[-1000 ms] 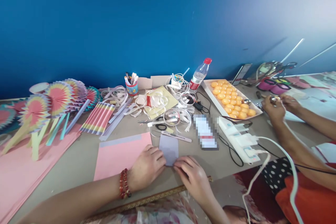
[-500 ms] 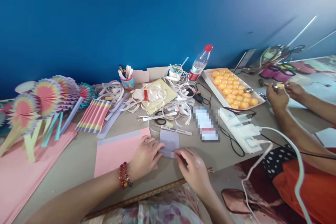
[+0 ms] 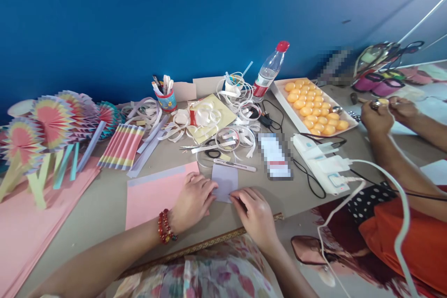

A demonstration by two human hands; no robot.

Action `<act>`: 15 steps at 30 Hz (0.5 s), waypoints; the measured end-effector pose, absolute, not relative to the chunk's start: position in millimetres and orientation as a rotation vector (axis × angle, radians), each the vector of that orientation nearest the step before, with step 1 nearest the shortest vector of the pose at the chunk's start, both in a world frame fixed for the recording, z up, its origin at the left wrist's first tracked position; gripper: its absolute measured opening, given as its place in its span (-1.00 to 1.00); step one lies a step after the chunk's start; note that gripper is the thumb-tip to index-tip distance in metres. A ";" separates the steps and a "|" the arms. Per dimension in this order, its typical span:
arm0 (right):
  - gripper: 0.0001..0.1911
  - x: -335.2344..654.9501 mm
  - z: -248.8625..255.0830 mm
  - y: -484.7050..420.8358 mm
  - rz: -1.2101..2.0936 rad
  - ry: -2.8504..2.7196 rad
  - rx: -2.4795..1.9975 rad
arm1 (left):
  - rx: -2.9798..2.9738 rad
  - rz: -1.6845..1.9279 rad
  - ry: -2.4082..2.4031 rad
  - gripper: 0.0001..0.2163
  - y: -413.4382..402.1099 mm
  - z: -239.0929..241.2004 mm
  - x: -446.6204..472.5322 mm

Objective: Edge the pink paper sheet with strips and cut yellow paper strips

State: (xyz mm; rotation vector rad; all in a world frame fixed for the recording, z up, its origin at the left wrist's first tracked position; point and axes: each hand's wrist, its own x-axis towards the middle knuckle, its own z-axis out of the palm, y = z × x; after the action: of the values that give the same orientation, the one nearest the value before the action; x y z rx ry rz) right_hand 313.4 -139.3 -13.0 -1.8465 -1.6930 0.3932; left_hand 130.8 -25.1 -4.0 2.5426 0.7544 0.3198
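A small sheet of purple paper (image 3: 225, 181) lies on the table between my two hands. My left hand (image 3: 193, 199), with a red bead bracelet (image 3: 165, 226) at the wrist, has its curled fingers at the paper's left edge. Thumb and fingers of my right hand (image 3: 254, 212) close together at its lower right corner. Under my left hand, and partly hidden by it, is a larger pink sheet (image 3: 153, 200) with a purple band along its top. Just beyond the purple paper rests a white craft knife (image 3: 234, 165), with black-handled scissors (image 3: 212, 149) farther back.
Folded paper fans (image 3: 52, 121) and pink sheets (image 3: 45, 223) fill the left. Behind lie paper strips (image 3: 206, 114), a pen cup (image 3: 166, 100) and a bottle (image 3: 268, 72). Rightward are a phone (image 3: 274, 156), power strip (image 3: 319, 163), box of orange balls (image 3: 310, 107) and another person's hands (image 3: 379, 116).
The purple paper's near edge, held as a narrow folded strip earlier, now lies flatter. My hands have shifted slightly at its edges. The whole view has tilted a little.
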 end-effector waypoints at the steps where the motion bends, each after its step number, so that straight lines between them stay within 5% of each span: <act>1: -0.86 313.3 -13.7 -139.7 0.384 -1.694 -1.849 | 2.548 0.315 0.759 -0.89 -24.9 -4.1 131.1; 7: -0.86 313.0 -11.6 -137.6 0.351 -1.687 -1.852 | 2.673 0.359 0.787 -0.81 -34.3 1.2 126.7; 15: -0.85 314.8 -6.6 -136.3 0.368 -1.725 -1.870 | 2.940 0.305 0.238 -0.54 -64.7 -5.1 108.9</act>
State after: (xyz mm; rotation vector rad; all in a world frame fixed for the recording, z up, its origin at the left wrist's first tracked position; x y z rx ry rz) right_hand 314.8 -136.3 -6.6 -1.8701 -1.7249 0.3680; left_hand 108.9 -64.7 -5.1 2.9399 0.2378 0.3050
